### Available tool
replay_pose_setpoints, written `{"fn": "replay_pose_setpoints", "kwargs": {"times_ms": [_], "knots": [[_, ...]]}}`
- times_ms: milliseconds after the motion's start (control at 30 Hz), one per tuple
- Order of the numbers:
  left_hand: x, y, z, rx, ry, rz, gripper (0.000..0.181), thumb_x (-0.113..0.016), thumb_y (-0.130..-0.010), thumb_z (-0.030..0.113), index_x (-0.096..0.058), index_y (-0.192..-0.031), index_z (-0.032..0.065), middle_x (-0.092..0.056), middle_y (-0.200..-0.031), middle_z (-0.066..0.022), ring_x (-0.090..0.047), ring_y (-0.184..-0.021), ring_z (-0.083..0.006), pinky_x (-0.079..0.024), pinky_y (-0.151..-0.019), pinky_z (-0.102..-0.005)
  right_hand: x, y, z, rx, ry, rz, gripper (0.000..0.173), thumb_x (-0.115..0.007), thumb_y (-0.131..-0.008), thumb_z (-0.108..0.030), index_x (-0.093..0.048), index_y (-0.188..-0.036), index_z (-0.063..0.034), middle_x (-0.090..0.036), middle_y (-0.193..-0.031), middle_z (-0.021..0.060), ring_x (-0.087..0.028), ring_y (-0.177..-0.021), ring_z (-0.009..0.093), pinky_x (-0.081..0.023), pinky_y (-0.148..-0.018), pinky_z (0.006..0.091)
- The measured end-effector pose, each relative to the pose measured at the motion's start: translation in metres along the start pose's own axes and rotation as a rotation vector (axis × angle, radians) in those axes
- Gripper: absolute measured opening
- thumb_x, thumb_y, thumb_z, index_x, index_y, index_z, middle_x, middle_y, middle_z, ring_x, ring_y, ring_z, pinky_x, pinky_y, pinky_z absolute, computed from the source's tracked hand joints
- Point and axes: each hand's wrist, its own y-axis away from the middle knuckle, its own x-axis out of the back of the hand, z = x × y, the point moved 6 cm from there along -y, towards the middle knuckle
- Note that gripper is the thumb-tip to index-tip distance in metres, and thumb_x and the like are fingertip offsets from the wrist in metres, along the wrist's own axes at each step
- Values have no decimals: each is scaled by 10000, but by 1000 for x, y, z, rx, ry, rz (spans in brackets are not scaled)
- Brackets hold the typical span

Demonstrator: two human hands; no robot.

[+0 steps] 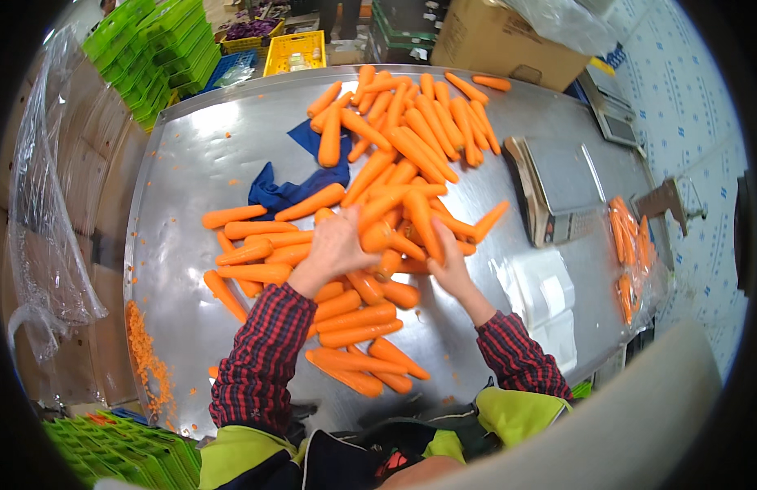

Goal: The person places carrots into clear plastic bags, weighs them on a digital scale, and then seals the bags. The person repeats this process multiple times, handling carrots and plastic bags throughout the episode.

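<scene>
A large heap of peeled carrots (418, 135) spreads across the stainless steel table (188, 184) before me. My left hand (334, 245) is in the middle of the heap, thumb and fingers around a thick carrot (374, 237) whose blunt end faces me. On the other side, my right hand (452, 260) grips a carrot (421, 220) that slants up and away from its fingers. More carrots (357, 318) lie in loose rows nearer my body and to the left of my left hand. A dark blue cloth (286, 191) is partly covered by carrots.
Right of the heap are a weighing scale (562, 184), clear plastic bags (540, 288) and bagged carrots (626, 257). A second scale (611, 110) and a cardboard box (507, 46) stand farther back. Orange scraps (149, 361) line the left edge. Green crates (170, 43) are stacked beyond it.
</scene>
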Motion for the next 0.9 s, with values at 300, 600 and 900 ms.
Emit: {"fn": "replay_pose_setpoints", "kwargs": {"times_ms": [300, 600, 900], "knots": [[-37, 14, 83, 450, 1302, -92, 534, -663, -883, 353, -520, -1236, -22, -621, -1066, -121, -639, -882, -196, -537, -759, -301, 31, 85, -41, -201, -899, -190, 567, -620, -813, -48, -429, -1342, 19, -571, -1243, 158, -570, -1166, 247, -451, -1036, 378], [-132, -12, 259, 267, 1635, -177, 426, -569, -885, 150, -514, -1264, -37, -578, -1232, -127, -575, -1148, -238, -471, -994, -375, 166, 108, -40, -57, -619, 245, 519, -685, -921, -208, -438, -1308, 35, -589, -1164, 95, -614, -1038, 159, -522, -840, 281], [-211, 22, 290, 578, 881, 105, 358, -674, -845, 103, -545, -1151, -33, -618, -846, -77, -613, -619, -152, -517, -575, -283, 484, -8, 6, -347, 187, 188, 731, -839, -736, -275, -501, -1270, 93, -637, -1125, 179, -646, -1002, 257, -522, -859, 336]]}}
